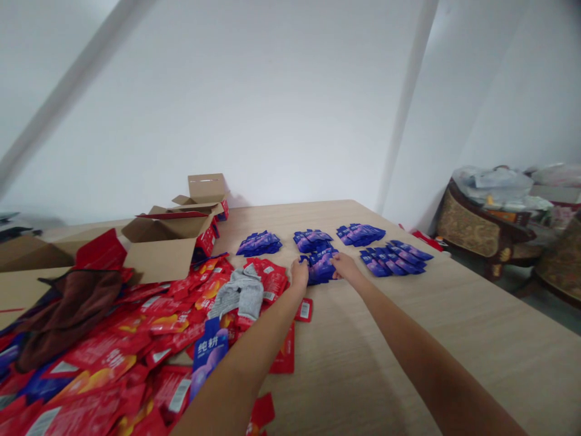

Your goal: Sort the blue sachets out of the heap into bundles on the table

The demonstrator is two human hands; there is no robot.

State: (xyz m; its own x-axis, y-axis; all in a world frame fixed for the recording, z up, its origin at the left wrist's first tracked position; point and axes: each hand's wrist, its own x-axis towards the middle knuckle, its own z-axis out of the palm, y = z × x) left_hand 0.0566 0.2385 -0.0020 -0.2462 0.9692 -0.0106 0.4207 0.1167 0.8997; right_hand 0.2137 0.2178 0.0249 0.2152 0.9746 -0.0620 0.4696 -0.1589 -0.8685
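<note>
Both my hands grip a row of overlapping blue snack pouches (321, 266) near the middle of the table. My left hand (299, 274) is closed on its left end, and my right hand (342, 265) pinches its right end. Just behind, and partly overlapped, lies another fanned bunch of blue pouches (311, 240). More such bunches rest around it: one to the left (259, 243), one at the back right (361, 234) and one to the right (396, 258). Beside my left forearm a single blue pouch (207, 354) lies on the red pouches.
A heap of red pouches (113, 351) covers the table's left side, with grey gloves (240, 293) and a brown cloth (68, 309) on it. Open cardboard boxes (163, 257) stand behind. Beyond the table's right edge is a patterned chair (472, 215) with bags on it.
</note>
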